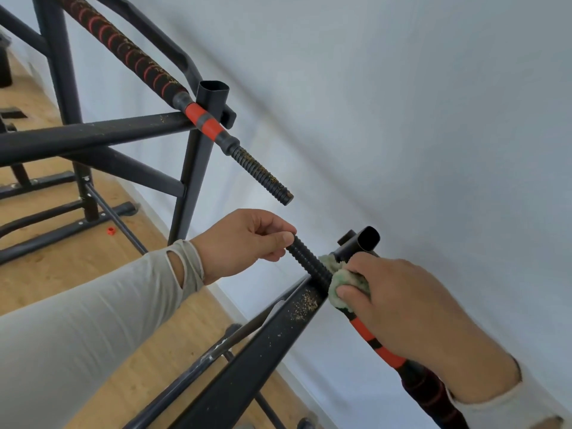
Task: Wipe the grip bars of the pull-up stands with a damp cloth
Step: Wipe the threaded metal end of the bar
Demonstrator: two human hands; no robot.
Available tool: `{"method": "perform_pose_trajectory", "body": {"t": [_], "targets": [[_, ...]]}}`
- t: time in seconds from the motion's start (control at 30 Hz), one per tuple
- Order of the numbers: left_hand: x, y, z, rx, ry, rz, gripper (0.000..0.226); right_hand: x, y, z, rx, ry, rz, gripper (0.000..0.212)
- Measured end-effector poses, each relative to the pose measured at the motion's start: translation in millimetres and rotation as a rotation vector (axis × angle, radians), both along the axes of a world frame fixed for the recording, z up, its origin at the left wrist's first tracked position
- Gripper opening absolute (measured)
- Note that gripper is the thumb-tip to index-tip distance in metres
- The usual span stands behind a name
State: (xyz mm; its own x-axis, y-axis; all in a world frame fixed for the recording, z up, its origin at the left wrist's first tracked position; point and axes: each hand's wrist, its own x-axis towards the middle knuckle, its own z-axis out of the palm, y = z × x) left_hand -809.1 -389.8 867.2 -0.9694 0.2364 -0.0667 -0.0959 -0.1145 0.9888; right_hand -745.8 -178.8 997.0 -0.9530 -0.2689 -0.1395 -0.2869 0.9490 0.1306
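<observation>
The near pull-up stand's grip bar (pixel 309 261) is black and ribbed at its end, with orange bands lower down. My left hand (pixel 244 243) pinches the ribbed tip between thumb and fingers. My right hand (pixel 399 308) grips a green damp cloth (pixel 342 281) wrapped round the same bar, just below the ribbed part. A second stand's grip bar (pixel 263 173) juts out at upper centre, ribbed, with yellowish dust specks on it, and its black-and-red foam wrap (pixel 123 44) also carries specks.
A dusty black frame rail (pixel 278 329) runs under the near bar. The far stand's black frame (pixel 93 134) fills the upper left. A white wall (pixel 402 119) lies close on the right. The wooden floor (pixel 77 264) holds a small red cap (pixel 110 231).
</observation>
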Motion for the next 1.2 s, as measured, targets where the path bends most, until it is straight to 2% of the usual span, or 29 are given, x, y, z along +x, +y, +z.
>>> {"method": "perform_pose_trajectory", "body": {"t": [0.1,0.23,0.33,0.43,0.53,0.67,0.73,0.83,0.9,0.93,1.03,1.13,1.2], "targets": [[-0.9,1.5,4.1,-0.033,-0.004,0.004,0.015,-4.0,-10.2,-15.0,-0.065,0.124,0.093,0.026],[-3.3,4.3,4.3,-0.02,-0.036,-0.008,0.019,-16.4,-32.6,-47.9,-0.009,0.397,0.29,0.023],[-5.4,7.0,-0.8,0.045,-0.103,0.007,0.022,-32.6,-53.7,-60.0,-0.104,0.506,0.309,0.019],[-7.7,5.4,-0.1,0.067,-0.136,-0.004,0.03,-33.1,-53.5,-62.8,-0.185,0.492,0.278,0.022],[-8.9,4.6,4.5,-0.008,-0.116,0.008,0.04,-13.4,-27.0,-60.4,-0.119,0.38,0.244,0.032],[-10.9,6.2,5.8,-0.094,-0.092,0.032,0.046,0.9,5.5,-38.1,-0.066,0.304,0.169,0.014],[-10.2,6.8,8.4,-0.112,-0.081,0.03,0.04,0.0,7.0,-29.1,-0.069,0.262,0.143,0.021],[-7.3,1.3,13.0,-0.009,-0.076,-0.016,0.017,-2.1,0.3,-23.4,-0.176,0.178,0.135,0.028],[-6.5,-4.1,12.8,0.002,-0.054,-0.055,0.019,-4.5,-0.9,-23.7,-0.167,0.111,0.137,0.022],[-6.3,-5.9,12.2,-0.012,-0.043,-0.063,0.021,-5.6,-1.5,-24.5,-0.132,0.113,0.145,0.018],[-6.5,-6.9,11.5,0.005,-0.045,-0.063,0.022,-8.0,-8.6,-33.0,-0.008,0.294,0.268,0.022],[-6.6,-6.2,10.9,0.012,-0.054,-0.067,0.019,-14.9,-34.7,-48.6,0.009,0.419,0.372,0.004],[-7.9,-6.3,9.7,-0.015,-0.042,-0.078,0.017,-25.8,-55.6,-56.1,-0.075,0.445,0.363,0.018]]}}
